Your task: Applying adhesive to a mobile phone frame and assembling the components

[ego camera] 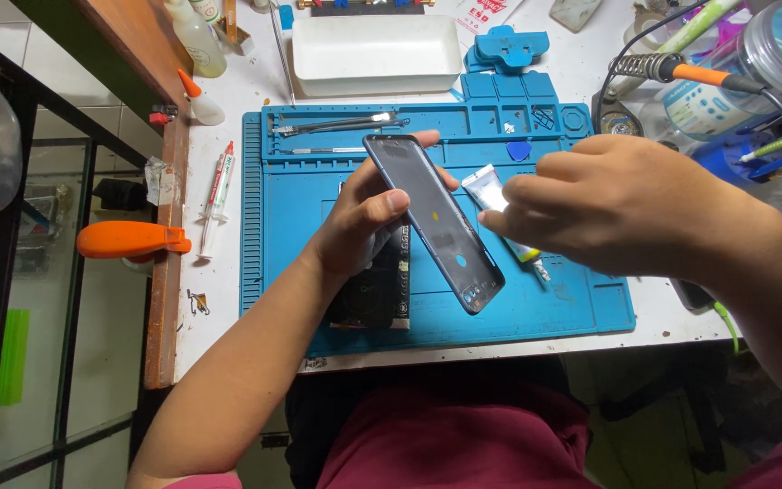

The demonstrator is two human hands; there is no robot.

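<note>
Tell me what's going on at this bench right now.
A person sits at a white table with a blue work mat on it. Their left hand holds a dark phone back cover tilted above the mat, while the right hand grips a small silver tube beside the cover's edge. Another dark phone part lies on the mat beneath, and tweezers rest in the mat's top tray.

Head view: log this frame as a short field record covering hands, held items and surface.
left hand: grips a dark phone back cover, tilted above the mat
right hand: pinches a small silver tube, nozzle near the cover's edge
surface: blue repair mat on a white table
under cover: dark phone body lying on the mat
nearby: white tray, soldering iron, syringe
</note>
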